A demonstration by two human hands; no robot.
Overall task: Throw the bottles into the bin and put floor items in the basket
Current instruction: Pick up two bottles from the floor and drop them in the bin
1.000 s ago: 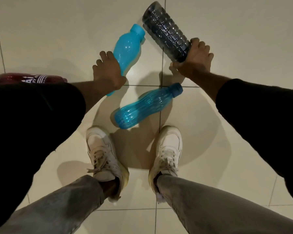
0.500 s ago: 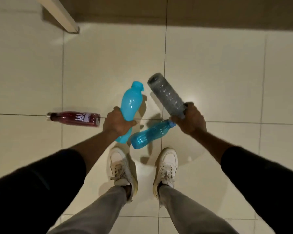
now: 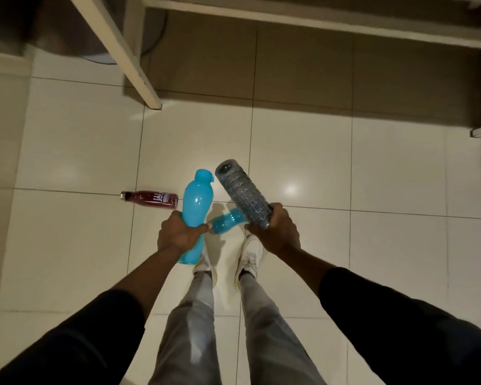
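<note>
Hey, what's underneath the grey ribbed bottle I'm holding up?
Below the grey ribbed bottle in your right hand, a teal bottle lies on the floor tiles. The grey bottle covers the teal one's far end.

**Black sleeves, pale grey trousers, white trainers**

Both arms wear black sleeves pushed up well above the wrists, so the forearms are bare down to the left hand (image 3: 179, 234) and the right hand (image 3: 277, 233). The left sleeve (image 3: 75, 340) and the right sleeve (image 3: 400, 323) are plain, with no visible marking. The trousers (image 3: 195, 329) are light grey, slim in the leg, and creased around the knees. On the feet are white lace-up trainers (image 3: 250, 255) with pale soles.
</note>
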